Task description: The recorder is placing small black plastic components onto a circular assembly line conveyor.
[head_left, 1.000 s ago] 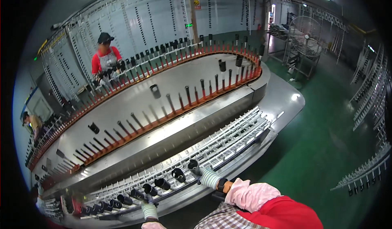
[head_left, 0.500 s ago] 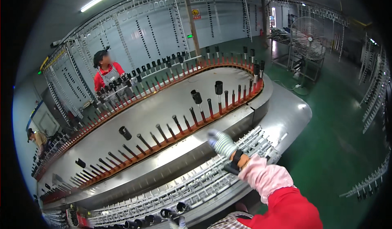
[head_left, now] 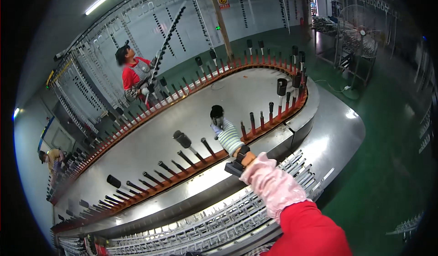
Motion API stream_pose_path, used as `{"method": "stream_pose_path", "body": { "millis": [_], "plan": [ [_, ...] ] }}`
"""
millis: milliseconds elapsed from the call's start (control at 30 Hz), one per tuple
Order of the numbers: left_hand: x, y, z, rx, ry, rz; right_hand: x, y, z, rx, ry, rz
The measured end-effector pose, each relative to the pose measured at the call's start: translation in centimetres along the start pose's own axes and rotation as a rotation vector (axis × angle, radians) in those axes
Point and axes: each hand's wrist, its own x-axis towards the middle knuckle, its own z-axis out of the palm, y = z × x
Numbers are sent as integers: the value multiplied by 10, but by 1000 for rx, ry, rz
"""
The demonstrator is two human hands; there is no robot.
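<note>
Head view shows the right hand, in a striped glove, now stretched out over the oval conveyor, having left the near wire rack where it worked a moment ago. Its fingers pinch a black cylindrical cap above the row of upright pins at about one o'clock. That suggests loading caps onto pins. No left hand appears. At ten o'clock, a co-worker in red lifts a long rack.
</note>
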Motion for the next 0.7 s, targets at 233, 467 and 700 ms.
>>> {"method": "stream_pose_path", "body": {
  "millis": [233,467,700],
  "plan": [
    [12,8,26,-50,17,20,38,-11,-218,-326,709,-287],
    [-1,39,31,-155,34,-81,89,44,-298,-731,543,-42],
    [-4,-23,110,-664,81,-86,86,-24,-267,-350,248,-168]
  ]
}}
